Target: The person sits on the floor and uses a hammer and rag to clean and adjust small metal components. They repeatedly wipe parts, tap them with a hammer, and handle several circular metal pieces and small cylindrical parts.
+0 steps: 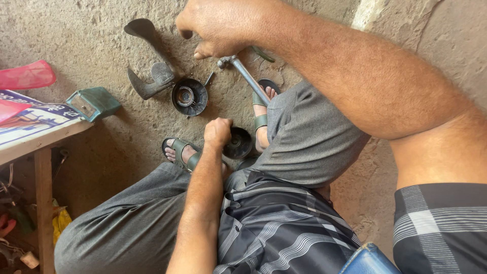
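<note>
Rough concrete floor (101, 45) filled the view as I watched from the head camera, looking down past grey trousers and a striped shirt. My right hand (218, 25) was raised at the far side, clenched around the top end of a metal hammer (246, 76), whose shaft slanted down toward the right knee. My left hand (218, 133) was lower, between the knees, closed over the rim of a dark round housing (239, 143) that sat on the floor just beside the right foot in its green sandal (261, 122). The left foot wore a matching sandal near the left hand.

Farther out on the floor lay a second dark round cup (189, 96) with a small bearing-like part in its middle. Touching it on the left was a fan blade piece (149, 56), its dark vanes pointing far and left. A small green box (94, 103) stood left of that, near the corner of a wooden desk (43, 139) at the left edge. On the desk lay a printed sheet (35, 117), and a pink object (28, 75) showed beyond it. Clutter under the desk was too dim to tell. A blue corner (368, 260) showed at the near edge.
</note>
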